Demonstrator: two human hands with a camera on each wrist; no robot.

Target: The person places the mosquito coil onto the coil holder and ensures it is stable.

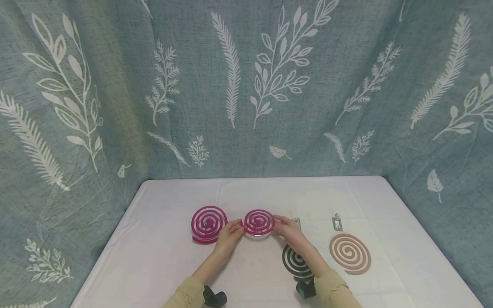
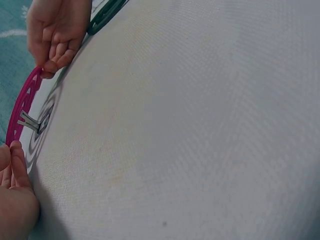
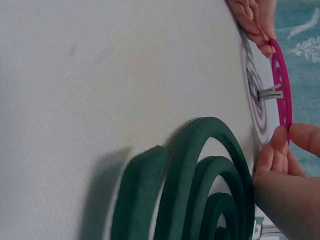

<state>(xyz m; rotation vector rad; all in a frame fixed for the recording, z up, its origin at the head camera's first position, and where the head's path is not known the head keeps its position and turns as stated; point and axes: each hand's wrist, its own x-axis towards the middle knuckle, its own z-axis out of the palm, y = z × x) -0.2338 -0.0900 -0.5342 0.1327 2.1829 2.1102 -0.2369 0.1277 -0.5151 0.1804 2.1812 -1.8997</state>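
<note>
A magenta mosquito coil (image 1: 259, 222) is held level over the table by both hands, one at each side. My left hand (image 1: 227, 239) pinches its left rim between thumb and fingers. At the opposite rim, my right hand (image 1: 290, 232) pinches it the same way. Beneath the coil a small metal coil stand (image 3: 270, 93) rises from the table, its upright prongs at the coil's underside. A second magenta coil (image 1: 209, 224) sits just left of my left hand, with a stand visible under its centre. Below my right forearm lies a dark green coil (image 1: 294, 262), partly covered by it.
To the right, a tan coil (image 1: 349, 253) lies flat on the white-covered table (image 1: 154, 256), with a metal stand (image 1: 337, 222) behind it. Another metal stand (image 1: 298, 221) is partly hidden behind my right hand. A patterned teal curtain (image 1: 246, 149) surrounds the table's back and sides.
</note>
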